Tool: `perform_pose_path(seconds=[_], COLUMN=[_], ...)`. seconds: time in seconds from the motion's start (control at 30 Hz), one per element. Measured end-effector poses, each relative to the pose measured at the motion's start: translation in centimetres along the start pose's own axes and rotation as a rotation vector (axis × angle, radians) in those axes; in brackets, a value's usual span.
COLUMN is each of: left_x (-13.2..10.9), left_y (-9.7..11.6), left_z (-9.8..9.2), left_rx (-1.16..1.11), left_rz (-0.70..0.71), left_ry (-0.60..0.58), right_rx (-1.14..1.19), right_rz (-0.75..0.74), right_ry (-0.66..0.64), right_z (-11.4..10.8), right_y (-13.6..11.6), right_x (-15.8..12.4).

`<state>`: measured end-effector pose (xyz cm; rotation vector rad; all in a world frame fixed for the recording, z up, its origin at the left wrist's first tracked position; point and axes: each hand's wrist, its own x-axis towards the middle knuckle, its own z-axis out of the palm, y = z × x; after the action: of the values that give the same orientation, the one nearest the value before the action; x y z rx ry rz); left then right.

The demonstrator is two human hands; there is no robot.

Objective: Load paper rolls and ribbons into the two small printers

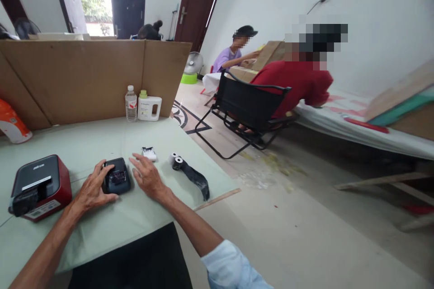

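A black, rounded box-shaped device [117, 186] with a glossy dark window on top lies flat on the pale green tabletop [142, 216]. My left hand [91, 188] rests at its left side, fingertips touching its upper edge and thumb stretched out below, fingers apart. On the other side, my right hand [148, 177] hovers or rests just off the device, fingers spread, holding nothing. Beyond the right fingertips is a small black-and-white packet [149, 153]. Two small rolls [176, 161] with white ends lie farther right, beside a dark strip [195, 178] that reaches toward the table's edge.
A red-and-black machine [42, 187] stands at left. Along the cardboard screen [98, 81] are an orange-and-white bottle [13, 122], a clear water bottle [130, 104] and a white jug [149, 107]. Two people sit at right, one in a black folding chair [249, 104].
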<state>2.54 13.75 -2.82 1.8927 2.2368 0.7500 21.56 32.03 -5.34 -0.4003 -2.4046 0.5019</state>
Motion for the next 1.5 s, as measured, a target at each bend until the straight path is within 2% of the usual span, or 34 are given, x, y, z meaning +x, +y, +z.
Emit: perform_pose_path(seconds=[0.07, 0.17, 0.23, 0.33, 0.47, 0.67, 0.8, 0.9, 1.0, 1.13, 1.23, 1.37, 1.5], left_x=[0.2, 0.7, 1.0, 1.4, 1.6, 1.6, 2.5, 4.4, 7.5, 12.2, 14.9, 16.7, 17.1], left_y=[0.1, 0.3, 0.4, 0.5, 0.8, 0.8, 1.1, 1.9, 2.7, 3.4, 3.7, 3.5, 3.0], left_z=[-0.1, -0.2, -0.3, -0.4, -0.6, -0.3, -0.2, -0.1, 0.4, 1.8, 3.2, 4.8, 5.7], left_rx=[-0.007, -0.003, -0.005, -0.031, -0.056, -0.041, -0.017, -0.007, -0.017, -0.069, -0.126, -0.119, -0.124], left_rz=[-0.002, -0.005, -0.002, 0.004, 0.051, 0.076, 0.095, 0.113, 0.140, 0.139, 0.096, 0.065, 0.038], left_ry=[-0.014, -0.056, -0.075, -0.066, -0.018, 0.038, 0.067, 0.089, 0.101, 0.097, 0.053, -0.001, -0.058], right_rx=[-0.157, -0.315, -0.337, -0.330, -0.317, -0.296, -0.256, -0.230, -0.228, -0.253, -0.270, -0.259, -0.248], right_rz=[0.134, 0.251, 0.264, 0.250, 0.220, 0.158, 0.091, 0.082, 0.109, 0.123, 0.103, 0.080, 0.067], right_ry=[-0.053, -0.285, -0.377, -0.403, -0.365, -0.315, -0.250, -0.203, -0.170, -0.126, -0.074, -0.006, 0.051], right_z=[-2.0, -4.2, -4.7, -4.5, -4.6, -5.9, -5.9, -5.5, -5.1, -4.5, -3.8, -2.8, -2.4], right_y=[1.2, 3.1, 4.0, 4.5, 4.0, 2.7, 2.8, 3.0, 2.9, 2.7, 2.9, 3.5, 4.0], right_x=[1.3, 3.1, 3.8, 3.8, 2.2, -2.0, -4.0, -4.5, -4.5, -4.8, -5.7, -6.8, -7.2])
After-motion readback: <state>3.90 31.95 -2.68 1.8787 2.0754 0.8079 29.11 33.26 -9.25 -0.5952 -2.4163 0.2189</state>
